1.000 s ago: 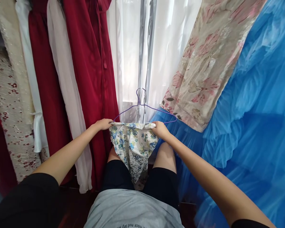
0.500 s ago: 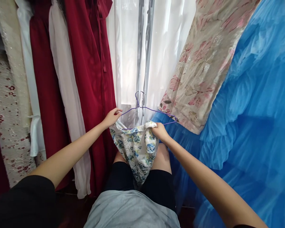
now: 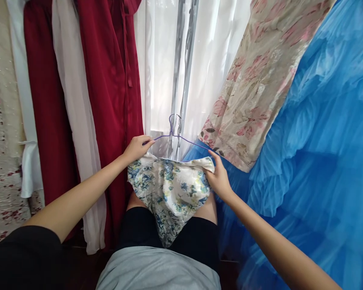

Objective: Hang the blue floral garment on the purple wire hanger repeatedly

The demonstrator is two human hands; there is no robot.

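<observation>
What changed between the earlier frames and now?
Left hand moved up from the floral garment to grip the purple hanger on its left side. Right hand shifted outward, a fingertip now at the hanger's right side. The garment's top is spread wider. Red dress and blue dress hang as before.

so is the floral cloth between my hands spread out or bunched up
The floral cloth is spread along its top: the edge stretches from left hand to right hand. Below, it narrows in loose folds.
</observation>
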